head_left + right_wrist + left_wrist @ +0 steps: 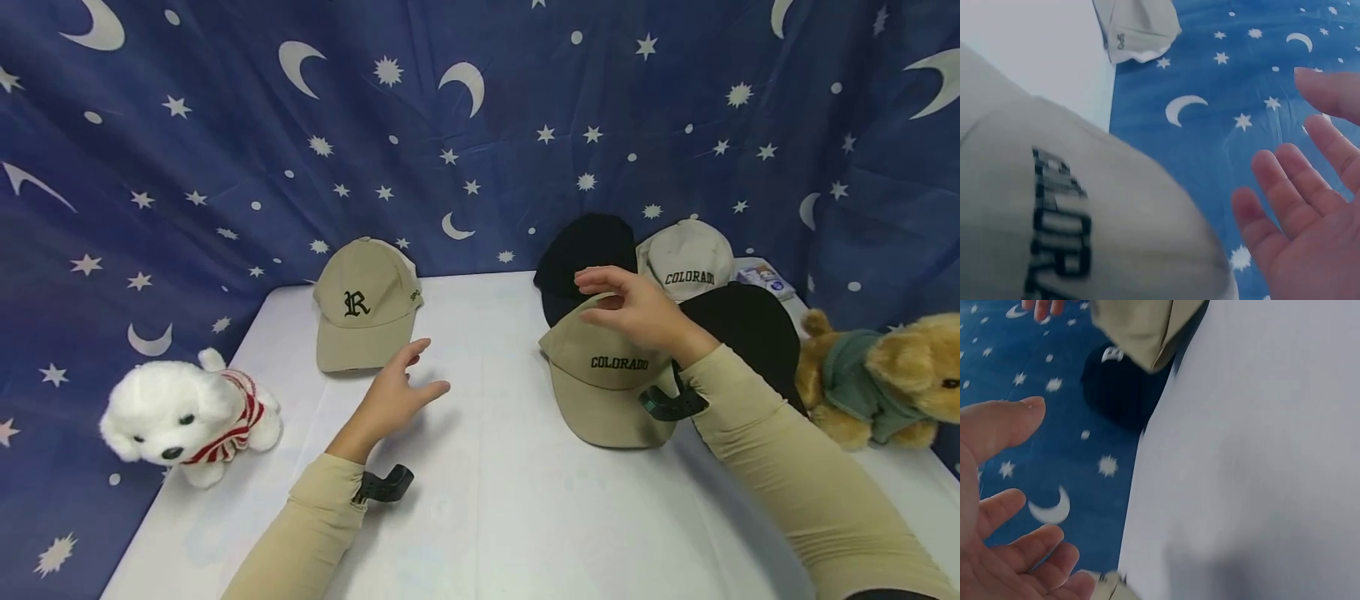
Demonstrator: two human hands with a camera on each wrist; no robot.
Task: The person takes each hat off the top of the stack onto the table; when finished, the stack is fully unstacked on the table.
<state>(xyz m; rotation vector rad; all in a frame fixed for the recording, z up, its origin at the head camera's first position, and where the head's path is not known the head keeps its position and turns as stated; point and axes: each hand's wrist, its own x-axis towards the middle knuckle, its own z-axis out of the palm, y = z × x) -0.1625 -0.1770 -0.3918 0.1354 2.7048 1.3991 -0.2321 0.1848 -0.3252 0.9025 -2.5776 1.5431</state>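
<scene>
My right hand [633, 310] hovers over a khaki baseball cap [600, 404] lettered COLORADO, its fingers apart and nothing between them. In the right wrist view that hand [1304, 219] has its palm spread beside the crown of the same cap [1122, 212]. Farther left, my left hand [392, 400] is held above the table with thumb and fingers apart, also holding nothing. Just beyond it, a tan cap [363, 312] with a black R lies near the back edge. The left wrist view shows the left hand's [1016, 550] loosely bent fingers.
Behind the khaki cap are a black cap [588, 250] and a pale COLORADO cap [690, 254]. Another black cap [750, 337] lies to its right, with a small packet [767, 279] behind. A white plush dog [180, 412] sits left, a brown plush dog [873, 383] right.
</scene>
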